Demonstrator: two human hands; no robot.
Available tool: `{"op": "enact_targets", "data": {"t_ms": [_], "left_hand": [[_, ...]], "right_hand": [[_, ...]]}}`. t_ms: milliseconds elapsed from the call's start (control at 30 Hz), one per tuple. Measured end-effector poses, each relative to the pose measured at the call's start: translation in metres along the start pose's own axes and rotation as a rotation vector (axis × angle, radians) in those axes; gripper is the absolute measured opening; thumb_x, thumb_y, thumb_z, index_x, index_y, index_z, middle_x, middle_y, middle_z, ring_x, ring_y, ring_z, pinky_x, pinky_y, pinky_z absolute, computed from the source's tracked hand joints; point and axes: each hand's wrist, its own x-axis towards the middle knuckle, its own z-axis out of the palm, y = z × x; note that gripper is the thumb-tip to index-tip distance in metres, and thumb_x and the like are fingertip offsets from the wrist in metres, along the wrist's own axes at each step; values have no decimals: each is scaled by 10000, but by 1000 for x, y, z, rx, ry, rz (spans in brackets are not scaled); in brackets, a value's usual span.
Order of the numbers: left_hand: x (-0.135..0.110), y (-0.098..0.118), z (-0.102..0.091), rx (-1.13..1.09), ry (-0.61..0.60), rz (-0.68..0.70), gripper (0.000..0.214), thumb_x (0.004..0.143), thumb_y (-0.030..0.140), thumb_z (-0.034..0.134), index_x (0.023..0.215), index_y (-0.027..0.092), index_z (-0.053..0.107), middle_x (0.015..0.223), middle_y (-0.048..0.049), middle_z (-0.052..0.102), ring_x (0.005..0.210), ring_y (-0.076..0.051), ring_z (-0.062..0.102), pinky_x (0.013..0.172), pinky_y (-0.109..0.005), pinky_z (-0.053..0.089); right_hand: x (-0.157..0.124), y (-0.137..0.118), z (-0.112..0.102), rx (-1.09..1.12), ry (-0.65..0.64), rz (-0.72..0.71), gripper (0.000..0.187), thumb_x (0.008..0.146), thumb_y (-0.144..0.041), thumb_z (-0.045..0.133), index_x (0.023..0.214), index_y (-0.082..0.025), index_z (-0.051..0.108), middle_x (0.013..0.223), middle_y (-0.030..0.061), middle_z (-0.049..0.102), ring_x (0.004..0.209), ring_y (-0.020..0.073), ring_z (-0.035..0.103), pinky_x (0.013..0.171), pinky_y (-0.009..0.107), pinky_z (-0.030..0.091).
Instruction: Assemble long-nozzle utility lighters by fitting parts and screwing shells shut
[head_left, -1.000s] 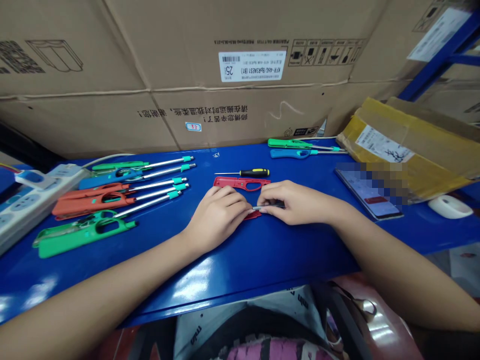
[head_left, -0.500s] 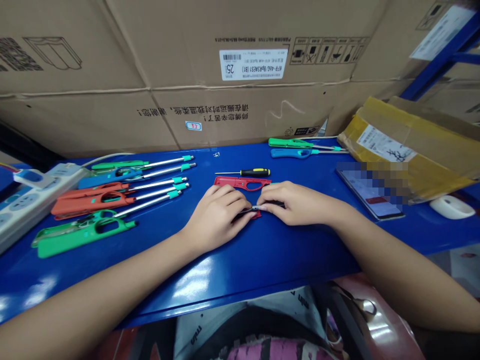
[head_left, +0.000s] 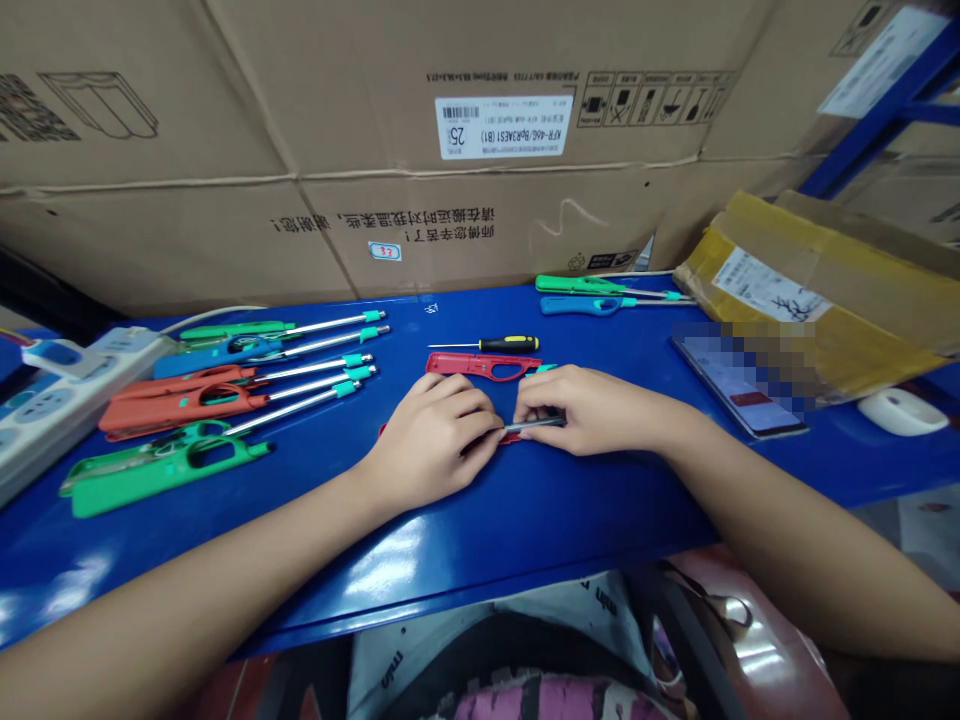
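Observation:
Between my hands lies a thin grey metal tube (head_left: 534, 424) with a dark right end. My right hand (head_left: 589, 408) pinches it with thumb and fingers. My left hand (head_left: 439, 435) is closed at the tube's left end, thumb against fingertips; what lies under its palm is hidden. Beneath the hands, parts of a red plastic piece (head_left: 511, 438) show, mostly covered. Just beyond them, a red lighter shell half (head_left: 480, 365) with a trigger opening lies on the blue table. A black and yellow screwdriver (head_left: 510, 344) lies parallel behind that shell.
Several long-necked lighters (head_left: 180, 405) in green, blue and orange lie at left beside a white power strip (head_left: 56, 395). Green and blue lighters (head_left: 589, 306) lie at the back. On the right are a phone (head_left: 739, 390), a white mouse (head_left: 902, 413) and a yellow-taped box (head_left: 847, 290).
My right fingers have shifted along the metal tube, and more of it shows between the hands, tilted slightly up to the right. My left hand has stayed nearly in place.

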Motion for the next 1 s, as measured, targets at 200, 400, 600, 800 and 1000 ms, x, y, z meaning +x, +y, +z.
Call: {"op": "enact_targets", "data": {"t_ms": [200, 400, 600, 800, 1000], "left_hand": [[-2, 0, -3, -62, -40, -24, 202, 926, 348, 622, 997, 185, 720, 964, -55, 741, 898, -213, 632, 804, -360, 434], [-5, -3, 1, -95, -65, -6, 203, 968, 324, 597, 1055, 239, 759, 996, -42, 724, 887, -191, 624, 795, -323, 475], [-5, -5, 4, -73, -56, -2, 213, 985, 347, 589, 1011, 240, 771, 994, -36, 729, 887, -180, 640, 779, -322, 476], [-5, -3, 5, -67, -46, -19, 228, 994, 354, 579, 1005, 236, 773, 971, -36, 732, 875, -174, 648, 762, -310, 478], [-5, 1, 5, 75, -32, 46, 249, 1019, 336, 539, 1058, 238, 765, 970, -26, 745, 871, -184, 636, 707, -320, 439]], "right_hand": [[0, 0, 1, -9, -24, -29, 78, 917, -184, 645, 905, -186, 723, 905, 36, 718, 845, 165, 643, 762, 272, 458], [0, -1, -1, 6, -34, -36, 82, 931, -204, 651, 925, -187, 731, 906, 35, 719, 845, 165, 647, 767, 276, 458], [0, -4, -2, 12, -57, -29, 68, 927, -184, 660, 929, -184, 729, 906, 37, 715, 878, 174, 651, 799, 282, 463], [1, -9, 0, -37, -66, -18, 94, 932, -145, 627, 884, -179, 700, 896, 43, 705, 879, 182, 644, 786, 286, 460], [-2, -12, -2, -148, -69, 23, 96, 935, -251, 653, 864, -189, 670, 908, 37, 717, 870, 194, 648, 749, 292, 445]]}}
